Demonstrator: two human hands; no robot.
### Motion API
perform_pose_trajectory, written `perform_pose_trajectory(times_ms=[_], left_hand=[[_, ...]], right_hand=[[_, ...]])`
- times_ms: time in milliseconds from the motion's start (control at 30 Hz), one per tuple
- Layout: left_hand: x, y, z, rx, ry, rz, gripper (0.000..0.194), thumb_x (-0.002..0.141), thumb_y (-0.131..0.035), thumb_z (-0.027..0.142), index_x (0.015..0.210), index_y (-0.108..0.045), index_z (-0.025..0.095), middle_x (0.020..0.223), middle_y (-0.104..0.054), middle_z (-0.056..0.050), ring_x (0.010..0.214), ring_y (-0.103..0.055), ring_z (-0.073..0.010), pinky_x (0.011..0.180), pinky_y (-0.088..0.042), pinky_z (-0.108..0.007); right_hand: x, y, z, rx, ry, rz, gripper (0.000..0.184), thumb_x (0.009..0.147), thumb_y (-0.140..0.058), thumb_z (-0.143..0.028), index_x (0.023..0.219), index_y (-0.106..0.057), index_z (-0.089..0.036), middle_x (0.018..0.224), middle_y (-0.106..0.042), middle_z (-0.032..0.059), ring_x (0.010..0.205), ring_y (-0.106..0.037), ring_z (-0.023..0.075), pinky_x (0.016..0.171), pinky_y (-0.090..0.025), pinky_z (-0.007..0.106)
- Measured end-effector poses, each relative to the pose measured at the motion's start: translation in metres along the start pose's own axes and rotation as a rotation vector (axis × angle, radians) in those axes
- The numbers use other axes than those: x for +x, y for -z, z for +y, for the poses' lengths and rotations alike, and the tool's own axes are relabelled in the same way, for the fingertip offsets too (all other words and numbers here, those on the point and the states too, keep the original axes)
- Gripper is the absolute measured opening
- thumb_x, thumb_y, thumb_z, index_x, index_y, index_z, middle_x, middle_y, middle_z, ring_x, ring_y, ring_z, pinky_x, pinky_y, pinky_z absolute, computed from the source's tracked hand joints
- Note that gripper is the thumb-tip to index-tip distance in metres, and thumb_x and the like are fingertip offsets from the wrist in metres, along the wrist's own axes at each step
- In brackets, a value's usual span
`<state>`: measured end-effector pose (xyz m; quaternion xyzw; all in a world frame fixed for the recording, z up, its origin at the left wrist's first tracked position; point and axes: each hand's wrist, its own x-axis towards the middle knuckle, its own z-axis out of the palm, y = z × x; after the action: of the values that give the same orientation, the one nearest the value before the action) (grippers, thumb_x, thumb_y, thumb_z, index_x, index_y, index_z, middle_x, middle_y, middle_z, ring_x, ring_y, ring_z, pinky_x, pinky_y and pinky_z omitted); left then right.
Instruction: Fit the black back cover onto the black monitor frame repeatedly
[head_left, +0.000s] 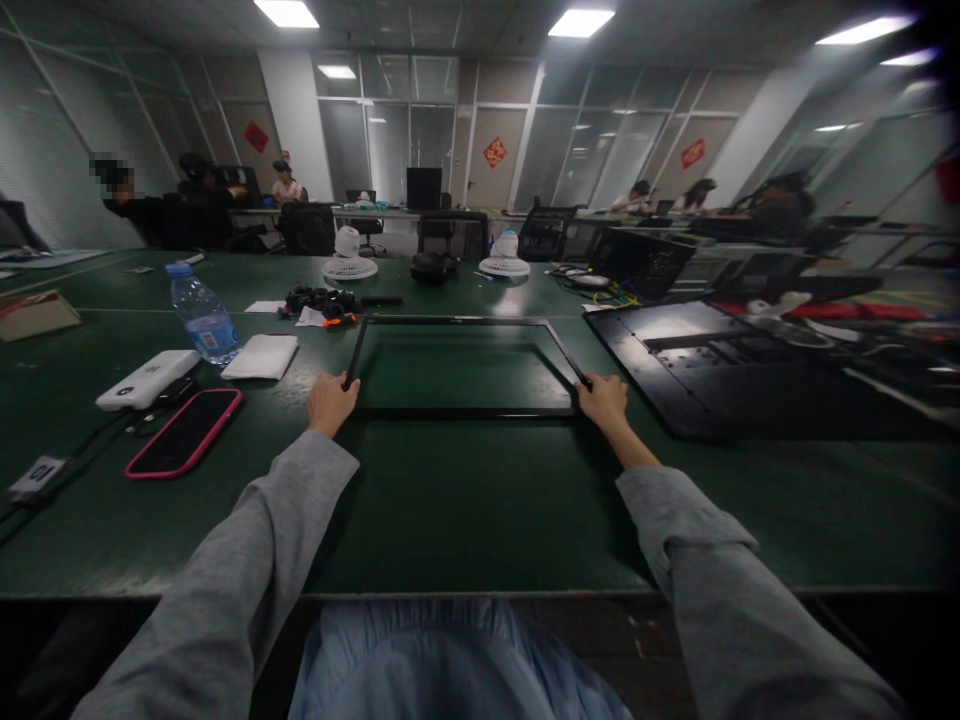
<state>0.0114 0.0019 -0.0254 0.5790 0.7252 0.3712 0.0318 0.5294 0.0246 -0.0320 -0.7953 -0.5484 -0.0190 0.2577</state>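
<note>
A thin black rectangular frame (465,412), open in the middle so the green table shows through, is held in front of me above the tabletop. My left hand (331,403) grips its left side near the lower corner, fingers closed round the bar. On the opposite side, my right hand (604,398) is closed on the right bar near the lower corner. Shadows of the frame fall on the table. To the right of my right hand lies a large black panel (720,370) with a raised dark bracket on it.
The green table (480,510) carries a phone with a pink edge (184,434), a white power bank (148,380), folded white paper (262,357) and a water bottle (202,315) on the left. Two small white fans (349,262) and tangled cables (611,292) stand farther back. Several people sit at distant desks.
</note>
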Motion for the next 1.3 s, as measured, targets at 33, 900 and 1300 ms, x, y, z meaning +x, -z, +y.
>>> perform_pose_trajectory(times_ms=[33, 900, 1300], left_hand=[[0.0, 0.0, 0.0, 0.008, -0.006, -0.003, 0.024, 0.086, -0.068, 0.041, 0.09, -0.076, 0.019, 0.093, -0.064, -0.016, 0.101, -0.065, -0.0394, 0.091, -0.05, -0.049], [-0.004, 0.012, 0.014, 0.329, -0.003, -0.187, 0.05, 0.098, -0.05, 0.042, 0.136, -0.069, 0.015, 0.13, -0.064, -0.021, 0.118, -0.064, -0.0343, 0.099, -0.049, -0.042], [-0.005, 0.011, 0.014, 0.373, -0.043, -0.174, 0.049, 0.098, -0.045, 0.04, 0.132, -0.071, 0.013, 0.126, -0.065, -0.021, 0.116, -0.064, -0.0335, 0.098, -0.05, -0.042]], right_hand=[[0.0, 0.0, 0.0, -0.005, -0.006, -0.009, 0.049, 0.095, -0.05, -0.034, 0.135, -0.068, -0.013, 0.129, -0.057, 0.0238, 0.124, -0.051, 0.0393, 0.102, -0.044, 0.054], [-0.004, 0.009, -0.012, -0.074, -0.029, -0.1, 0.049, 0.096, -0.049, -0.031, 0.138, -0.065, -0.014, 0.137, -0.051, 0.0217, 0.13, -0.045, 0.0366, 0.106, -0.039, 0.049], [-0.003, 0.007, -0.011, -0.058, -0.032, -0.101, 0.049, 0.094, -0.045, -0.03, 0.135, -0.061, -0.009, 0.137, -0.05, 0.0248, 0.131, -0.043, 0.0381, 0.106, -0.038, 0.05]])
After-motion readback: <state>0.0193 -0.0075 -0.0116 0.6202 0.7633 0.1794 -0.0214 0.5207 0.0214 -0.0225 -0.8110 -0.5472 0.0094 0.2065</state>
